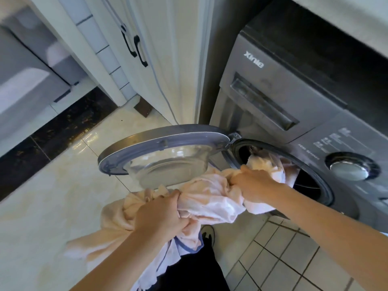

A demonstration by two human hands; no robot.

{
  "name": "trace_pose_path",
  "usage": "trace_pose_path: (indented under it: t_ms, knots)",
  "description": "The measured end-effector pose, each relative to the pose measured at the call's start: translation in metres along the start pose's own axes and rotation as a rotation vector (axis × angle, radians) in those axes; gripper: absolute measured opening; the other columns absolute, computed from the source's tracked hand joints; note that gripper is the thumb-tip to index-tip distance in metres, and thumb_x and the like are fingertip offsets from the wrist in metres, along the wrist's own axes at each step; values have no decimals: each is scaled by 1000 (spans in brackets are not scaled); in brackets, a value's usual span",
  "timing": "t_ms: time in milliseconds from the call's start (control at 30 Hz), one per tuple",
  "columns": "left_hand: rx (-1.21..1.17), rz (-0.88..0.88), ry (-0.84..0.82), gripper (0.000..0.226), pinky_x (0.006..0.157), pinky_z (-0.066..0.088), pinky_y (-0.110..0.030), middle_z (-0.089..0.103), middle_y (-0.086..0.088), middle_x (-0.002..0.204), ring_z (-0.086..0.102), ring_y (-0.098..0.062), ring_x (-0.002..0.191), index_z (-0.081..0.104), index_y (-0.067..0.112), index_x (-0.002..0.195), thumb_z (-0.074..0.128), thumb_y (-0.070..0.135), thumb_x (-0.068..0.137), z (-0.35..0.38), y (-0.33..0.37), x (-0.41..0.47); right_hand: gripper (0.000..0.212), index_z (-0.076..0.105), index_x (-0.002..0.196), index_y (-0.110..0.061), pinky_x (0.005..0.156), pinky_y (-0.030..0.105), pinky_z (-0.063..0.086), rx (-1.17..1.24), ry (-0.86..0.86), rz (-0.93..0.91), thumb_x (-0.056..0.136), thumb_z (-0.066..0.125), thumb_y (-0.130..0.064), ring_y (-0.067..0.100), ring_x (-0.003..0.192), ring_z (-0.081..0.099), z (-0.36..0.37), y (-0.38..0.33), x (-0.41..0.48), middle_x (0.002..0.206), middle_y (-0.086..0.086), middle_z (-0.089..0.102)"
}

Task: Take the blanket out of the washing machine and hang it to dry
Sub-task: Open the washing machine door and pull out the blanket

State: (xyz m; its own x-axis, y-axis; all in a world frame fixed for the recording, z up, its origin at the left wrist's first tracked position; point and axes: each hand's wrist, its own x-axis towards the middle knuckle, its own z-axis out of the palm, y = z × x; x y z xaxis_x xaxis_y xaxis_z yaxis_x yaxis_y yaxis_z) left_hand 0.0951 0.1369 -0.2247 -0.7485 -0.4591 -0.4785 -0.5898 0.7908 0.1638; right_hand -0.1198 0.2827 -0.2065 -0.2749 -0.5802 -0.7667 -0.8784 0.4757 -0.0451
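Head view: dark grey front-loading washing machine (pixel 273 91) on the right. Its round door (pixel 163 152) is swung wide open to the left, glass bowl facing the camera. Blanket (pixel 210 198), pale peach, is partway out: one end sits inside the drum opening (pixel 304 181), the middle is bunched between the two hands just below the open door, and the rest hangs down at lower left in front of the person's legs. Right hand (pixel 252 183) is at the mouth of the drum, grip closed, fingers curled round a wad of the blanket. Left hand (pixel 161 213) is lower and nearer the camera, grip also closed on a twisted fistful of the same blanket. Both forearms bare. Machine front: detergent drawer (pixel 262 101) at top left, round dial (pixel 352 166) right of the opening, panel text too blurred to read. Cream cabinet (pixel 168 49) with black handles (pixel 136 49) stands left of the machine. Glossy pale floor (pixel 52 185) under the door; a shoe (pixel 209 233) shows below the blanket
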Motion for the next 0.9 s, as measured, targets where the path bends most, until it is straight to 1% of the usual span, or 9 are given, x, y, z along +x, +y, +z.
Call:
trace_pose_path:
  t_ms: [133,200,267,367,467,567,633,733,900]
  knots:
    - [266,139,-146,45,57,35,-30,62,5,95,63,-22,85,49,32,111,56,56,73,3,11,0,58,28,134,-50,64,43,51,129,177,-60,84,50,-29,29,78,57,-15,6,-13,110,3,42]
    - [324,172,-196,41,60,35,-31,62,3,100,63,-23,90,51,29,113,54,51,78,8,10,-1,91,13,140,-54,46,37,41,79,290,-145,74,60,-15,24,60,50,-14,4,-21,98,1,39]
    - [321,184,-185,39,59,34,-30,64,3,101,64,-22,92,52,30,113,52,50,79,6,4,1,107,11,144,-57,47,27,27,-82,381,-299,66,64,-7,22,53,47,-7,1,-31,97,3,43]
    - [239,168,-147,46,55,37,-27,65,4,97,65,-20,86,48,34,119,53,53,78,-4,-10,5,91,29,137,-59,57,31,40,-204,408,-547,68,66,-11,24,53,48,11,11,-43,100,5,50]
    - [141,129,-99,51,55,36,-26,66,6,98,64,-21,87,44,40,124,52,56,77,-14,-18,5,80,33,127,-57,59,36,48,-322,228,-467,70,70,-15,20,53,34,17,15,-48,103,9,47]
    - [84,124,-30,54,56,34,-27,65,7,98,64,-21,91,43,42,123,53,63,74,-20,-11,3,62,30,129,-52,74,43,47,-255,132,-350,83,55,-19,28,76,49,27,13,-38,121,9,35]
    - [67,141,-3,57,54,31,-27,65,8,98,63,-21,92,43,41,122,54,64,71,-23,1,2,58,39,130,-39,74,43,47,-253,143,-304,79,59,-17,31,84,55,23,6,-29,124,9,33]
    - [40,124,21,62,55,32,-28,66,7,97,64,-22,90,41,42,124,54,67,68,-28,17,3,70,38,132,-28,60,37,45,-237,229,-271,70,65,-12,27,66,53,19,-4,-19,117,7,35]
    - [120,86,-28,57,58,34,-29,66,3,98,65,-23,89,44,34,125,55,64,77,-30,26,10,49,24,134,-36,59,33,34,-52,452,-297,87,37,-48,21,69,46,10,3,-28,112,-6,26]
